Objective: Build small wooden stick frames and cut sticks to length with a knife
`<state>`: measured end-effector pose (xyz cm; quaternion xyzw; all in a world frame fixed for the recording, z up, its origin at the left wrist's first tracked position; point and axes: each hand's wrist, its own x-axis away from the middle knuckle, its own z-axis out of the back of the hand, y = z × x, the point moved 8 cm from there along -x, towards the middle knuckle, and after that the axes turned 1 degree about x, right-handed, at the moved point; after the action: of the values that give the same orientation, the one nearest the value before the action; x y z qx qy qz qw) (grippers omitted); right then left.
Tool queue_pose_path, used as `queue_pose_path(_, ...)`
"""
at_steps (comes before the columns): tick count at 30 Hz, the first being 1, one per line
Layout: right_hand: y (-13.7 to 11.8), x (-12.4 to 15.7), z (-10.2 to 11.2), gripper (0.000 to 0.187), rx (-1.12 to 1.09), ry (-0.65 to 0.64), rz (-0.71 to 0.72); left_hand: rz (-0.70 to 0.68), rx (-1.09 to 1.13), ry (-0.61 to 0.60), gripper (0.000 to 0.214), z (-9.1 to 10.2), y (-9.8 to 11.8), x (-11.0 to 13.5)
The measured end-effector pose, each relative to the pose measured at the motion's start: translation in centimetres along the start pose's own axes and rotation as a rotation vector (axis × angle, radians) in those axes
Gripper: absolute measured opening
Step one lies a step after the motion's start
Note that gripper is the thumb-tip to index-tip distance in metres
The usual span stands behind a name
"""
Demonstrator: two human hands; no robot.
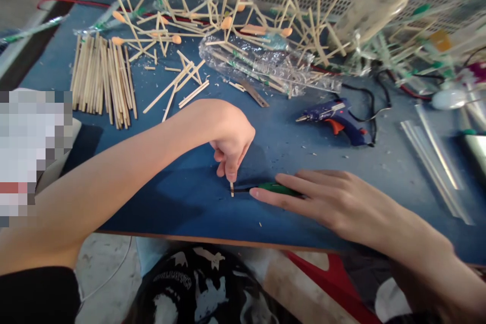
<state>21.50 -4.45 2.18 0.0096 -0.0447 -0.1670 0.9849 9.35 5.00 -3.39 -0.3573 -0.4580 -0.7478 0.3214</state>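
My left hand point(231, 147) is bent down over the blue table point(182, 197), its fingers pinched on a short wooden stick piece point(232, 190) held upright against the table top. My right hand point(322, 200) lies over a green-handled cutter point(279, 189), fingers extended along it and pressing it down. The cutter's dark blade points left toward the base of the stick piece and seems to touch it.
A bundle of wooden sticks point(100, 78) lies at the back left. Glued stick structures point(228, 20) and a clear plastic bag point(266, 66) fill the back. A blue glue gun point(336, 119) with its cord lies to the right, beside clear glue rods point(436, 162). The table's front edge is close.
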Motion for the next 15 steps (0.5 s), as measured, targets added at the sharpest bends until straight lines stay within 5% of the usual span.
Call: queue_pose_path(15, -0.15, 0.15, 0.13, 0.063, 0.032, 0.008, -0.012, -0.028, 0.012, -0.008, 0.026, 0.02, 0.29, 0.34)
